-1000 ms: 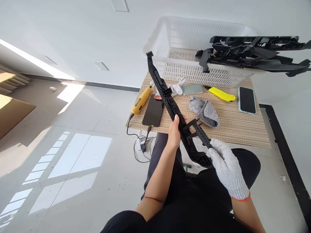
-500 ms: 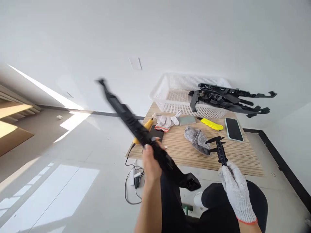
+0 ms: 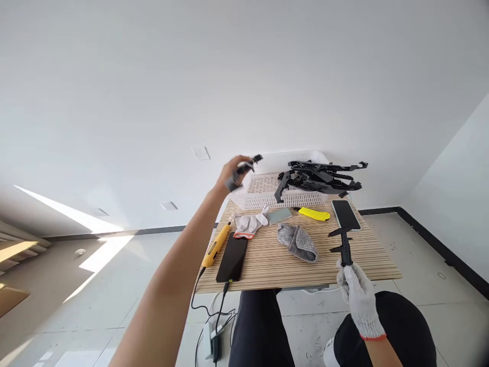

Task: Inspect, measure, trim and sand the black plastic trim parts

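Note:
My bare left hand reaches out to the left end of the white plastic basket, its fingers closed on a black plastic part. Seen nearly end-on, the part is slightly blurred and mostly hidden by the hand. In my gloved right hand is a black caliper, jaws pointing up and left, above the table's right front area. More long black plastic parts lie piled across the basket's right side, some sticking out over its rim.
On the wooden table lie a grey cloth, a white glove, a yellow corded tool, a black phone, a yellow-handled knife, a grey-green block and a second phone. Cables hang at the left front.
My left hand has carried the long black part from above the table's front forward to the basket, turning it end-on. My right hand still holds the caliper. The view has tilted upward.

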Tool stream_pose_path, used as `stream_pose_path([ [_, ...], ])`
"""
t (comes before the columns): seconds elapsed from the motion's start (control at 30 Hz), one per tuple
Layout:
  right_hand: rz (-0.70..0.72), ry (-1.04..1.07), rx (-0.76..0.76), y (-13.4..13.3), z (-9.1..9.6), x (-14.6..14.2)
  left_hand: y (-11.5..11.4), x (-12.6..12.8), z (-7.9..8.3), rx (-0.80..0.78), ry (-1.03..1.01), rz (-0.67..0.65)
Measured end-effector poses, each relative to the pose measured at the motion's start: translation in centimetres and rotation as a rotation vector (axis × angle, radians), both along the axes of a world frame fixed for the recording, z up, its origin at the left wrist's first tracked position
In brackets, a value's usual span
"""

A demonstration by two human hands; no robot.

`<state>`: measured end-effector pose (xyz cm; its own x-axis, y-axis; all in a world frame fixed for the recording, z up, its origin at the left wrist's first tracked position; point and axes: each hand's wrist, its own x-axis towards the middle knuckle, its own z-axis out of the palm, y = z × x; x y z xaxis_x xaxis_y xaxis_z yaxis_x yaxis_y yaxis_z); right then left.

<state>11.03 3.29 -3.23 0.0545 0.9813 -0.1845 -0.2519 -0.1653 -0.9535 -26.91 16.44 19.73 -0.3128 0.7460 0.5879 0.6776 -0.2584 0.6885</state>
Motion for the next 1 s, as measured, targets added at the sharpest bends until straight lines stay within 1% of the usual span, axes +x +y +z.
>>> stream_pose_path([
  [0.03, -0.003, 0.012, 0.016, 0.0, -0.2, -0.1, 0.4, 0.1, -0.9, -0.280, 0.325, -0.126],
  [0.07, -0.004, 0.018, 0.030, -0.1, -0.3, -0.2, 0.6, 0.1, -1.7, -0.383, 0.422, -0.167],
  [0.13, 0.001, 0.020, 0.047, -0.1, -0.5, -0.3, 0.7, -0.5, -2.8, -0.492, 0.533, -0.191],
  [0.17, 0.003, 0.017, 0.052, -0.2, -0.5, -0.3, 0.6, -0.9, -3.0, -0.516, 0.560, -0.177],
  [0.23, 0.009, 0.013, 0.063, -0.2, -0.6, -0.2, 0.6, -2.0, -2.9, -0.552, 0.620, -0.113],
  [0.33, 0.030, 0.018, 0.087, -0.1, -0.8, 0.0, 0.7, -3.5, -1.7, -0.583, 0.665, 0.048],
  [0.4, 0.041, 0.016, 0.094, 0.0, -1.0, 0.0, 0.5, -3.9, -0.6, -0.607, 0.672, 0.123],
  [0.47, 0.041, 0.004, 0.092, -0.1, -1.1, 0.1, -0.1, -3.4, 0.5, -0.637, 0.674, 0.127],
  [0.5, 0.035, -0.002, 0.088, -0.1, -1.1, 0.1, -0.5, -2.9, 0.9, -0.655, 0.673, 0.094],
  [0.57, 0.028, -0.005, 0.082, -0.2, -1.1, 0.0, -1.4, -1.6, 1.3, -0.709, 0.678, -0.024],
  [0.6, 0.029, -0.004, 0.080, -0.2, -1.1, 0.1, -1.9, -0.9, 1.3, -0.769, 0.690, -0.088],
  [0.63, 0.033, -0.006, 0.078, -0.2, -1.1, 0.1, -2.3, -0.2, 1.2, -0.840, 0.714, -0.093],
  [0.7, 0.047, -0.015, 0.075, -0.2, -1.1, 0.1, -2.8, 0.6, 0.6, -0.980, 0.777, 0.005],
  [0.77, 0.059, -0.022, 0.078, -0.2, -1.2, 0.2, -3.0, 0.8, -0.3, -1.055, 0.814, 0.122],
  [0.87, 0.061, -0.008, 0.094, -0.2, -1.3, 0.3, -3.2, 0.4, -1.4, -1.053, 0.822, 0.193],
  [1.0, 0.073, 0.001, 0.106, -0.2, -1.3, 0.3, -4.4, 0.2, -1.8, -0.995, 0.846, 0.257],
])
